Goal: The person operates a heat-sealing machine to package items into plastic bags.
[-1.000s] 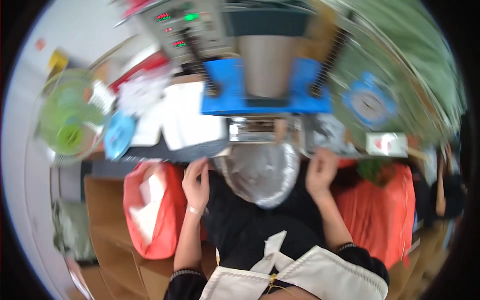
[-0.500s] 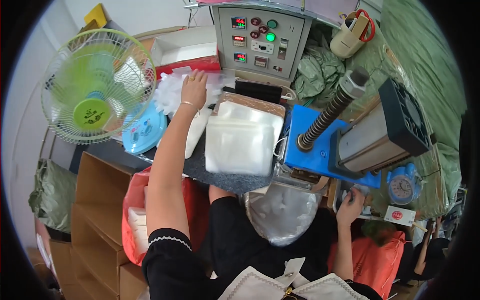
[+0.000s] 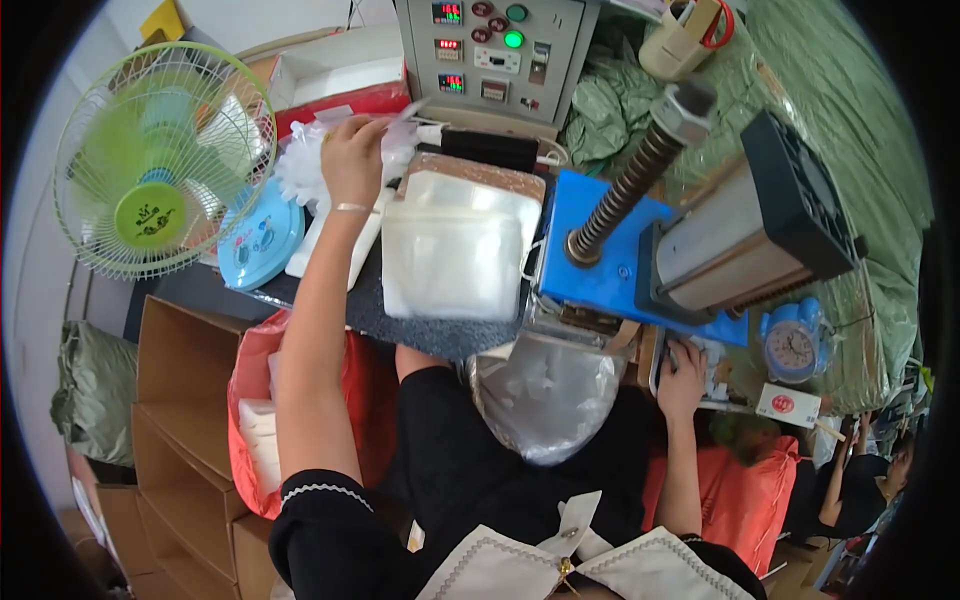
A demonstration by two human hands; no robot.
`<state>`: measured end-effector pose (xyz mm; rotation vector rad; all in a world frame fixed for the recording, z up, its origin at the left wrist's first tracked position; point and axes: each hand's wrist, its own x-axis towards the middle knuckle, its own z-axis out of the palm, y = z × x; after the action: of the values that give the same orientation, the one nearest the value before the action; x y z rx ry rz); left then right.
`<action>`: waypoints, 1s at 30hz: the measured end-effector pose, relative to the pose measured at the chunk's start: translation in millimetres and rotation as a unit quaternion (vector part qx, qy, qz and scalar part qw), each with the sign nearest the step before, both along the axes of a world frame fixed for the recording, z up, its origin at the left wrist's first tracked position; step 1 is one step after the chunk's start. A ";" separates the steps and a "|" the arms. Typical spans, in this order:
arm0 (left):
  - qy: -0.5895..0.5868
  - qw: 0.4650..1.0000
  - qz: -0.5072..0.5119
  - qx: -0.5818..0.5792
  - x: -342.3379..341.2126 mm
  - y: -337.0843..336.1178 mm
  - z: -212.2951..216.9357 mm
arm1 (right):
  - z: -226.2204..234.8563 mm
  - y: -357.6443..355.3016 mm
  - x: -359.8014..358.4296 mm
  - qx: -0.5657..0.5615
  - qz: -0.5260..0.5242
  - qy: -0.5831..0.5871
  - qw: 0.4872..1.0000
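Observation:
My left hand point(image 3: 352, 165) is raised over a heap of white translucent plastic pieces point(image 3: 302, 165). Its fingers pinch a thin clear plastic piece point(image 3: 408, 110) that points to the right. Right of that forearm lies a stack of clear plastic sheets point(image 3: 452, 262) on the dark table. My right hand point(image 3: 684, 380) reaches into a small tray point(image 3: 657, 358) below the blue-plated press point(image 3: 600, 255). Its fingers curl over something dark there, too small to make out. A clear plastic bag point(image 3: 545, 400) hangs under the press, in front of my lap.
A green fan point(image 3: 160, 205) and a blue lid point(image 3: 262, 240) stand at the left. Behind are a control box point(image 3: 490, 70) and a red-and-white box point(image 3: 340, 85). A blue alarm clock point(image 3: 793, 342) sits at the right. Red bags point(image 3: 255, 400) and cardboard boxes point(image 3: 180, 430) are below. Another person point(image 3: 860, 485) is far right.
My left hand has gone from lying spread on the plastic heap to pinching a lifted clear piece. My right hand has shifted slightly within the tray. The whole view has moved a little.

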<state>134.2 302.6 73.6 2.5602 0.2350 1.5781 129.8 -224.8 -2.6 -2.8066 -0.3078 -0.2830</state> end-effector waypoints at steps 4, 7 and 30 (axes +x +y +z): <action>-0.061 0.998 -0.016 -0.028 -96.3 -110.0 -1.1 | -0.2 -4.3 -2.1 0.032 0.000 -0.013 0.999; 0.042 0.981 -0.167 -0.091 -174.7 -212.4 -52.0 | -0.1 -6.9 -4.3 0.049 0.007 0.002 0.999; 0.227 0.937 -0.061 -0.257 -155.8 -264.1 -91.8 | 11.3 -19.5 -5.8 0.562 -0.030 0.199 0.803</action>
<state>-21.6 38.5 -18.1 2.4032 0.4518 0.7295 124.0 -244.3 8.7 -1.6164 0.0642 0.1130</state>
